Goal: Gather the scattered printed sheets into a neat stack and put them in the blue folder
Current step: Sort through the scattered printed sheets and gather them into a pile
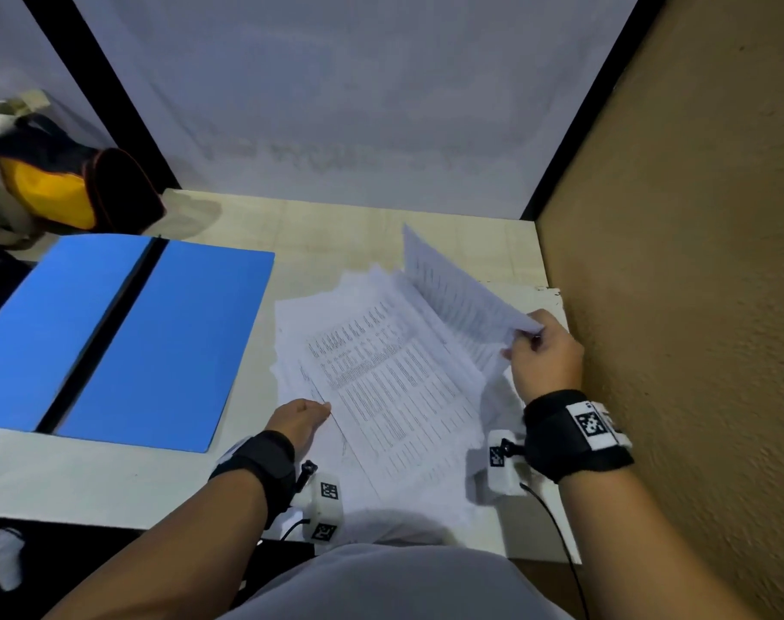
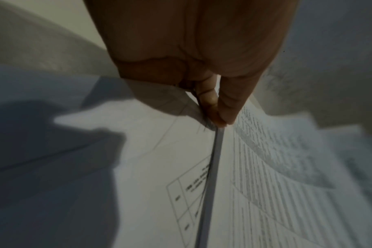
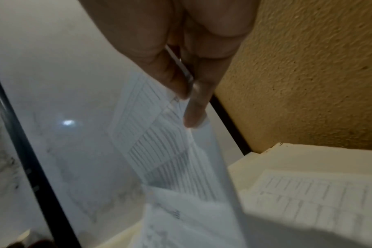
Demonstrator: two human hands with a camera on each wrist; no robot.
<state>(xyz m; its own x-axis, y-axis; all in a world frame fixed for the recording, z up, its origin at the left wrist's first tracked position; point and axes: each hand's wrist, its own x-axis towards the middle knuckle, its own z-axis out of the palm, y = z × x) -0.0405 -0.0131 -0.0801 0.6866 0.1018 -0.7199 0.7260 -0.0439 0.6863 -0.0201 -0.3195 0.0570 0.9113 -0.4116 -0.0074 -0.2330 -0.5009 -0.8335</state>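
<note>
The right hand (image 1: 544, 351) is pinching the near right corner of a few printed sheets (image 1: 381, 373) between thumb and fingers and lifting them off the table (image 1: 90, 481), probably to square them with the loose pile. The left hand (image 1: 298, 418) is gripping that pile's near left edge, steadying it. The blue folder (image 1: 112, 337) is lying open at the left, ready to receive the stack.
</note>
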